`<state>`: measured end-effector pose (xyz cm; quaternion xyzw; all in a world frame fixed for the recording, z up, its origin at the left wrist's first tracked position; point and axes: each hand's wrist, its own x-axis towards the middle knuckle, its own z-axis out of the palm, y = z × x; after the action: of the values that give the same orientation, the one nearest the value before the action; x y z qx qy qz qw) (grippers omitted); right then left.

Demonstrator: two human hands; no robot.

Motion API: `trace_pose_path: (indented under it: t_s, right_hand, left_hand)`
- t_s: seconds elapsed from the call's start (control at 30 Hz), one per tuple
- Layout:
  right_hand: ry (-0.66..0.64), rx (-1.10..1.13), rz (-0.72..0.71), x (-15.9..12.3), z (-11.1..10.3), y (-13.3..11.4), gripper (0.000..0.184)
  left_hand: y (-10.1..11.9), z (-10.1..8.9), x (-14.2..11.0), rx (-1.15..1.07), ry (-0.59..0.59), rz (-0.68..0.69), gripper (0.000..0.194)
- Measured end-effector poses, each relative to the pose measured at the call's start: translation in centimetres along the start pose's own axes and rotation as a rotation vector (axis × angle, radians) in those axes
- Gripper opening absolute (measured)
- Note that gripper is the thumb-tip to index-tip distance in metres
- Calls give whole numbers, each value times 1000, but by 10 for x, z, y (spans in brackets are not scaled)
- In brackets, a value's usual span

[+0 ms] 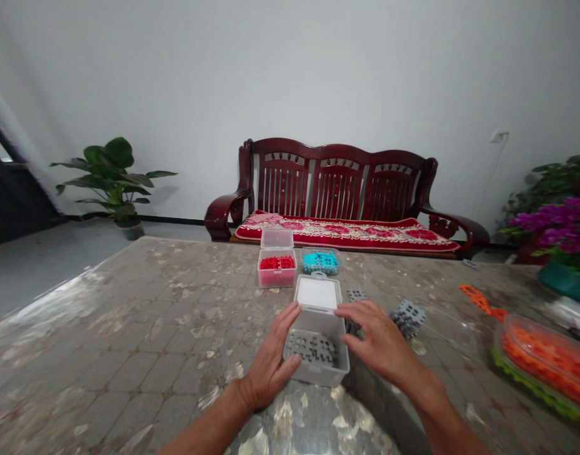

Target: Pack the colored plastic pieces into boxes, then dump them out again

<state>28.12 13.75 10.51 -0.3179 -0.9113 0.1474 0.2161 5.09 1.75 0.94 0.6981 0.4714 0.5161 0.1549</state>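
Main obj: clear plastic box [317, 370] on tbl, straight ahead of wearer, btw both hands. Lid [317, 294] hinged open at far side, tilted up/back. Grey interlocking plastic pieces [313, 347] lying flat in box bottom.

L hand [270, 366]: open, fingers spread, not clenched. Fingertips [294, 309] at box's left edge near lid hinge; thumb against left wall. R hand [380, 341]: open, slightly curved, not clenched. Fingertips [345, 335] touching box's right side, upper part. Box thus flanked from both sides, contact on each; firmness of grip cannot be told from this view.

Loose grey pieces on tbl just right of box: one stack [407, 318] beyond R hand, smaller one [355, 294] partly behind R fingers, near lid.

Farther ahead, near tbl's far edge: clear box w/ red pieces [277, 268], lid open behind it; beside it, clear box w/ blue pieces [321, 262]. Right side of tbl: clear tray of orange pieces [546, 357], green pieces along its lower rim; loose orange strip [482, 302] farther up.

Tbl [105, 341]: mottled grey-brown tile pattern, glossy top. Behind: dark red wooden bench [337, 180] w/ red floral cushion [347, 234]. Potted green plant [112, 180] on floor at left; purple orchids [560, 221] at right edge.
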Motion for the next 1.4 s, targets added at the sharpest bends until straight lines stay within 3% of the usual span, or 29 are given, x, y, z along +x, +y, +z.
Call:
trace_pose_path:
  t_s: [0.17,0.47,0.73,0.97,1.13,1.27,1.4]
  right_hand:
    - [123,-145,192,-2,1,29,39]
    - [40,-326,297,-2,11,41,51]
    - [-3,-303,314,-3,11,44,52]
    - [-5,-244,254,4,11,40,65]
    - [-58,-213,230,10,12,45,60]
    - [57,-188,245,9,9,45,60]
    - [137,-62,175,8,1,25,61]
  left_hand:
    - [-1,0,0,-1,-3,-2,66]
    - [2,-1,0,-7,-30,-23,68]
    - [2,0,0,-1,-33,-25,67]
    - [2,-1,1,7,-41,-26,67]
    - [1,-1,0,7,-43,-27,67]
    - [2,0,0,7,-46,-31,67]
    - [2,0,0,3,-47,-27,71]
